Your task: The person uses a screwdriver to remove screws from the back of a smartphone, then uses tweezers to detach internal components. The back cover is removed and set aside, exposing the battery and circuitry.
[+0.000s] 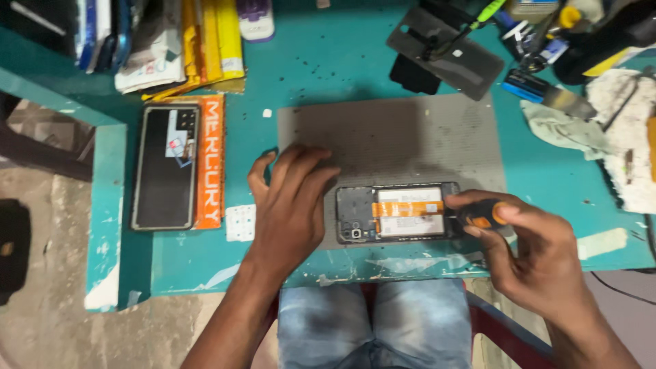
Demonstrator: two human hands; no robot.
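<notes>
Two hands busy: left hand (290, 205) spread flat beside opened phone (396, 212), right hand (529, 249) gripping small screwdriver (482, 215) at its edge.

teal table (328, 61) | black phone panel (165, 167) on orange box (209, 161) | grey back cover (444, 51) | white rag (629, 130) | stacked packets (184, 41)

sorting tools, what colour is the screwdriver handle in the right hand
Black with an orange patch: the screwdriver handle, seen in the head view.

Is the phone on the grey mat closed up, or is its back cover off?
Back cover off: the phone lies face down on the grey mat, with battery, orange ribbon cable and camera part exposed.
</notes>
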